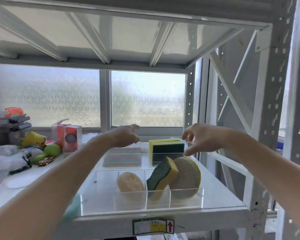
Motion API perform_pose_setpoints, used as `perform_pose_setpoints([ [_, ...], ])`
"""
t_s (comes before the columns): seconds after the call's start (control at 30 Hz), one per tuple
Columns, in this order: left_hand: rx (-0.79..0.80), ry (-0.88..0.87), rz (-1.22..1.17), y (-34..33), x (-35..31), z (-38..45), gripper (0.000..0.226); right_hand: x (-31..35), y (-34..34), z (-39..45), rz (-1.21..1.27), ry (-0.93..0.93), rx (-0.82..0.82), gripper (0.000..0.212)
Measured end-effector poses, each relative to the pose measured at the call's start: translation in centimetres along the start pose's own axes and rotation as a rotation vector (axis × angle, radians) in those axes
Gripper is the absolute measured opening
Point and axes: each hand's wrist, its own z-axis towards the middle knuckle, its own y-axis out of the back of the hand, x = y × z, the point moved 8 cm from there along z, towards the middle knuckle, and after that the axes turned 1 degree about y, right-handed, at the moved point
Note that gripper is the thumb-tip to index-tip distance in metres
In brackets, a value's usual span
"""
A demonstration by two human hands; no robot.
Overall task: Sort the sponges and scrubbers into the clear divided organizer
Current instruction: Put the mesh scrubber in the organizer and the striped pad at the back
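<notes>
A clear divided organizer [159,198] stands at the front of the shelf. It holds a tan round loofah pad [130,183], a tilted green-and-yellow sponge [161,175] and a round silver-and-yellow scrubber [187,177], each in its own compartment. Behind it lies a clear tray [126,168] with a striped cloth [123,156] on the left and a stack of yellow-green sponges [167,148] on the right. My left hand [124,135] hovers over the tray's back left, fingers apart. My right hand [200,138] hovers just right of the sponge stack, fingers spread, holding nothing.
Clutter fills the shelf's left side: red boxes [70,137], a green toy [49,152], a small toy car [46,161], plastic bags and stacked cases [9,122]. A frosted window stands behind. The rack's white upright [274,118] and cross braces close the right side.
</notes>
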Motion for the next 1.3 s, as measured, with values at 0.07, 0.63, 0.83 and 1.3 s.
perform_pose_setpoints([
  [0.07, -0.055, 0.027, 0.060, 2.0, 2.0, -1.6, 0.056, 2.2, 0.7, 0.8, 0.010, 0.027, -0.025, 0.057],
  [0.63, -0.030, 0.261, 0.242, 6.7, 19.8, -14.1, 0.025, 26.4, -5.1, 7.2, 0.008, 0.430, 0.035, 0.059],
  [0.83, -0.030, 0.277, 0.221, 6.4, 22.0, -13.9, 0.019, 30.7, -8.1, 8.4, -0.051, 0.469, 0.074, 0.052],
  [1.3, -0.058, 0.172, 0.153, 3.5, 19.0, -16.6, 0.039, 32.1, -14.5, 14.9, -0.116, 0.397, 0.164, 0.059],
])
